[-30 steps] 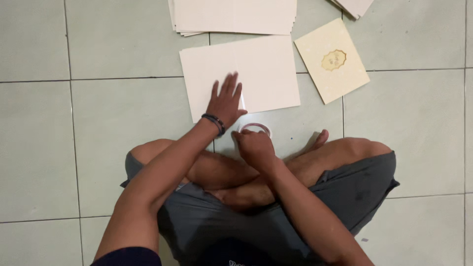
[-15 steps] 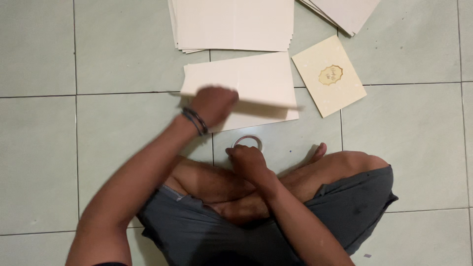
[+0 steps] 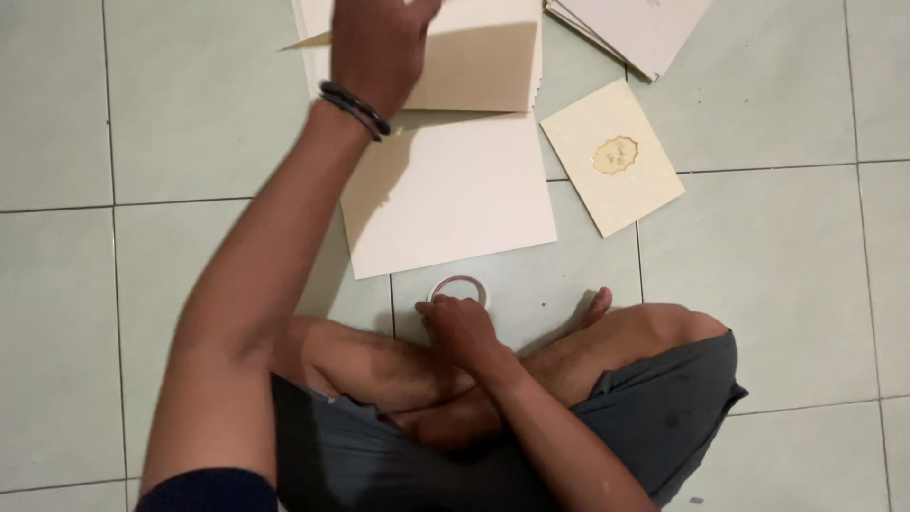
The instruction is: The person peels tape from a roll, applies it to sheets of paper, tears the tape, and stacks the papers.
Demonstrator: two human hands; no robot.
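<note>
The left hand (image 3: 379,47) pinches a lifted cream sheet (image 3: 474,62); the right hand (image 3: 458,327) closes on a tape roll (image 3: 458,287). Careless lifting could crease it.

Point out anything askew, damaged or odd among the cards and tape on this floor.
Nothing looks damaged or spilled. The small cream card with a gold emblem lies skewed to the tile lines. The left hand lifts a cream sheet over the large sheet; the right hand rests on the tape roll.
</note>
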